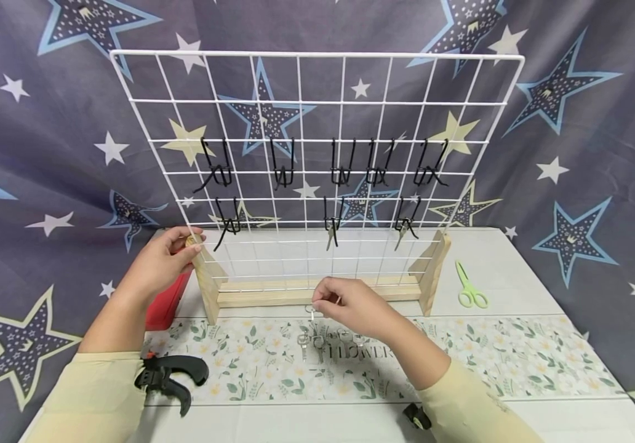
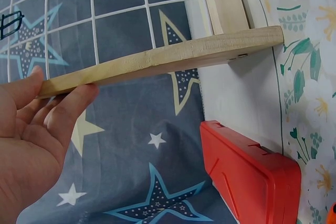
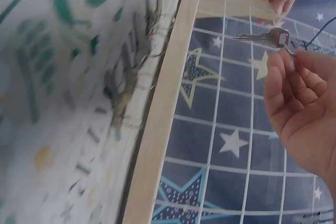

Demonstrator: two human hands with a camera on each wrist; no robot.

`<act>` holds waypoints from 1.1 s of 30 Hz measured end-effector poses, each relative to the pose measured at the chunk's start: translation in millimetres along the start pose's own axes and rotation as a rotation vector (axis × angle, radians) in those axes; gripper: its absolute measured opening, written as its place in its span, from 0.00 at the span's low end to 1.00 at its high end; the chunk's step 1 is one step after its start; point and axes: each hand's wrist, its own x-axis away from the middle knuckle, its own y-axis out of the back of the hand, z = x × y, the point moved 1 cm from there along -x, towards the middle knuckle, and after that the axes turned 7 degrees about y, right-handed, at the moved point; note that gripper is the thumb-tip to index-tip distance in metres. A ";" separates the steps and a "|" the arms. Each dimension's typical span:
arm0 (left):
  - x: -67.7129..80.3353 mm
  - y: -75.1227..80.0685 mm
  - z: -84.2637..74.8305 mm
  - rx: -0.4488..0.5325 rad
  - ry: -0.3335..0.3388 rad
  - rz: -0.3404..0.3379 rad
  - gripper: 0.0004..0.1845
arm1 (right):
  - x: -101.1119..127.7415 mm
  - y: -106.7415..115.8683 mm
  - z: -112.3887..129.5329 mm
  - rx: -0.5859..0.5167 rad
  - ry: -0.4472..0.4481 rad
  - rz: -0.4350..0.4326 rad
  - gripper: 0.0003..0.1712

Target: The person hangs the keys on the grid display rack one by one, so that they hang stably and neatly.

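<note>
A white wire grid (image 1: 317, 123) stands upright in a wooden stand (image 1: 295, 294) and carries several black hooks (image 1: 283, 165). My left hand (image 1: 192, 245) grips the top of the stand's left upright (image 1: 207, 277); in the left wrist view the hand (image 2: 63, 85) holds that wooden upright (image 2: 168, 59) between thumb and fingers. In front of the stand's base, my right hand (image 1: 317, 301) pinches a small silver key (image 1: 311, 311) just above the table. The right wrist view shows this hand (image 3: 286, 51) holding the key (image 3: 260, 37) by its head. Several more keys (image 1: 323, 341) lie on the floral mat (image 1: 489, 357).
A red box (image 1: 165, 301) (image 2: 252, 177) lies left of the stand. A black clamp (image 1: 170, 375) sits at the front left, and green scissors (image 1: 469, 286) lie right of the stand. A small black object (image 1: 417, 418) is near my right forearm. Star-patterned cloth hangs behind.
</note>
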 end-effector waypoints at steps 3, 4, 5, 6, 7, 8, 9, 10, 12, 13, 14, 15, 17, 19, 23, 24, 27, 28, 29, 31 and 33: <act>-0.5 -0.1 0.3 0.001 0.000 0.000 0.22 | -7.6 -2.6 8.3 -0.011 0.015 0.019 0.03; -0.6 0.0 0.4 0.000 0.000 -0.001 0.22 | -10.0 -3.2 11.3 -0.015 0.019 0.025 0.03; -0.6 0.0 0.6 -0.001 0.001 0.000 0.22 | -12.6 -3.8 14.3 -0.018 0.024 0.031 0.03; -0.6 0.0 0.8 -0.003 0.000 -0.001 0.22 | -15.2 -4.3 17.4 -0.019 0.028 0.035 0.03; -0.6 0.2 0.8 -0.006 0.001 -0.002 0.22 | -17.7 -4.7 20.4 -0.022 0.032 0.038 0.04; -0.5 0.3 0.8 -0.009 0.001 -0.002 0.22 | -20.2 -5.0 23.8 -0.027 0.033 0.041 0.04; -0.4 0.4 0.8 -0.009 0.001 -0.001 0.22 | -22.8 -5.3 26.9 -0.030 0.036 0.041 0.04; -0.3 0.6 0.7 -0.007 0.001 0.000 0.22 | -25.4 -5.7 29.9 -0.035 0.038 0.041 0.04; -0.2 0.6 0.7 -0.006 0.000 0.003 0.22 | -30.6 -6.1 36.1 -0.042 0.057 0.040 0.04; -0.1 0.7 0.7 -0.004 0.000 0.004 0.22 | -33.3 -6.5 38.7 -0.047 0.069 0.039 0.03; -0.2 0.6 0.8 -0.004 -0.001 0.005 0.22 | -36.0 -6.9 41.4 -0.048 0.082 0.036 0.03; -0.2 0.5 0.9 -0.003 -0.002 0.007 0.22 | -38.8 -7.2 43.7 -0.051 0.094 0.033 0.03; -0.4 0.5 1.0 -0.004 -0.006 0.006 0.22 | -44.1 -7.2 48.6 -0.060 0.114 0.025 0.03; -0.6 0.6 1.3 -0.005 -0.011 0.005 0.22 | -49.4 -7.0 53.4 -0.071 0.122 0.011 0.03; -1.4 0.6 1.9 -0.008 -0.015 0.004 0.23 | -59.6 -4.9 64.2 -0.086 0.121 -0.009 0.04; -1.5 0.4 2.1 -0.007 -0.016 0.005 0.23 | -62.1 -4.4 67.3 -0.083 0.124 -0.013 0.04; -1.3 0.5 2.3 -0.006 -0.014 0.004 0.23 | -69.9 -3.2 76.7 -0.065 0.145 -0.009 0.04; -1.2 0.6 2.3 -0.006 -0.014 0.003 0.23 | -72.3 -2.9 79.8 -0.060 0.151 -0.006 0.04; -1.0 0.6 2.3 -0.005 -0.015 0.002 0.23 | -74.8 -2.8 82.7 -0.056 0.156 -0.005 0.04; -0.7 0.9 1.9 -0.007 -0.019 -0.001 0.22 | -79.6 -2.6 87.4 -0.052 0.162 -0.004 0.04; -0.8 0.9 1.6 -0.007 -0.026 -0.007 0.22 | -83.8 -2.1 91.3 -0.056 0.164 -0.010 0.04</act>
